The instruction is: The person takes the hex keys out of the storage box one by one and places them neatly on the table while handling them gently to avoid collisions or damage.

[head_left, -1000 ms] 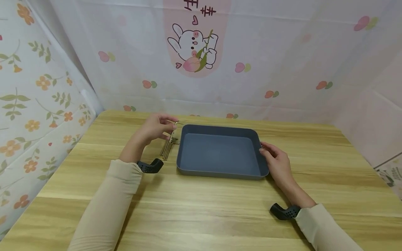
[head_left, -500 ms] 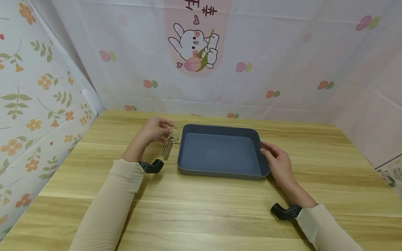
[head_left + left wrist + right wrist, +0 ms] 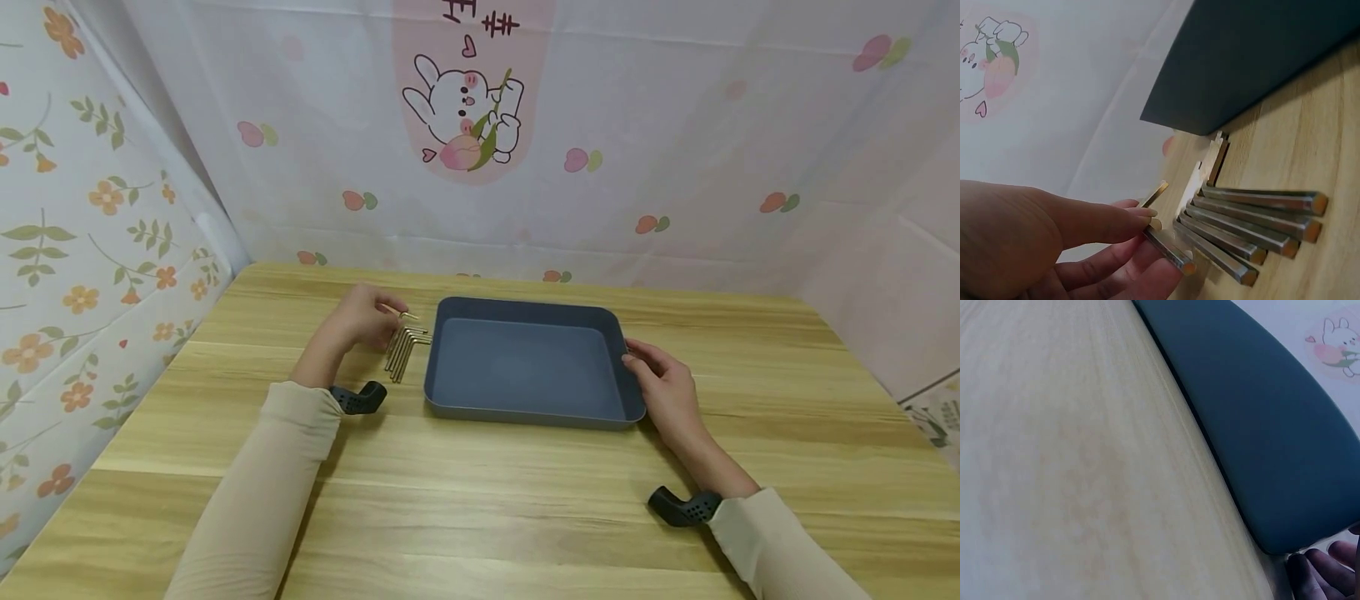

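Note:
My left hand (image 3: 362, 319) pinches a small brass-coloured hex key (image 3: 1171, 253) between thumb and fingers, just above the table. Right below it, several larger L-shaped hex keys (image 3: 1260, 219) lie side by side in a row, their short arms pointing toward a tray. That blue-grey rectangular tray (image 3: 517, 367) has low walls and stands at mid-table. At its right end, my right hand (image 3: 667, 392) holds the rim, thumb over the edge and fingers outside. The right wrist view shows the tray's outer wall (image 3: 1260, 425), with fingertips (image 3: 1310, 575) by its corner.
The wooden table (image 3: 480, 508) runs up to a white printed cloth (image 3: 675, 125) hanging behind it. A flowered cloth (image 3: 90, 275) hangs along the left. Black bands (image 3: 363, 398) sit on both wrists.
My left hand has lowered the pinched hex key toward the row and slightly to the left, nearer the table. The right hand stays on the tray, which has hardly moved.

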Demonstrator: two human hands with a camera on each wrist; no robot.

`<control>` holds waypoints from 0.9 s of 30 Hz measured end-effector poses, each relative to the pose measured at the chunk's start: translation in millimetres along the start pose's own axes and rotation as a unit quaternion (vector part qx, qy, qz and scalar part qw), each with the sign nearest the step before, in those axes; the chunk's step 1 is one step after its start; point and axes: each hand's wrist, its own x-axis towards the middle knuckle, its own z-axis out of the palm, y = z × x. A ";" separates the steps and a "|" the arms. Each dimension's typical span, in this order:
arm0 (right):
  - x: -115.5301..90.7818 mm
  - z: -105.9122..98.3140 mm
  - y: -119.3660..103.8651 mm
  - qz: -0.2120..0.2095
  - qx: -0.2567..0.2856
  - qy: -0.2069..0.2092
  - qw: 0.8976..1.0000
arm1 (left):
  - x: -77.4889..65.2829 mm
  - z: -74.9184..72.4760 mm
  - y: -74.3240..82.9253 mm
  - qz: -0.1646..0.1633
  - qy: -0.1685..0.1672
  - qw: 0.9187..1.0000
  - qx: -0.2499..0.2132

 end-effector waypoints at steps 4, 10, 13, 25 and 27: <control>0.1 -0.3 0.2 -0.004 -0.001 0.000 1.000 | -1.1 -0.2 -1.3 -0.005 -0.012 1.000 -0.003; -0.1 -0.3 -0.9 -0.004 -0.004 0.001 1.000 | -2.0 -0.4 -2.1 -0.017 -0.019 1.000 -0.006; -0.3 -0.6 -1.8 -0.005 -0.001 0.001 1.000 | -1.0 0.7 -2.2 -0.018 -0.014 1.000 -0.001; 0.3 0.5 0.1 -0.005 -0.009 -0.003 1.000 | 2.1 5.1 -6.6 0.005 0.021 0.999 0.037; 0.3 0.4 0.1 -0.005 -0.011 -0.001 1.000 | 2.0 5.3 -6.2 0.007 0.023 0.999 0.041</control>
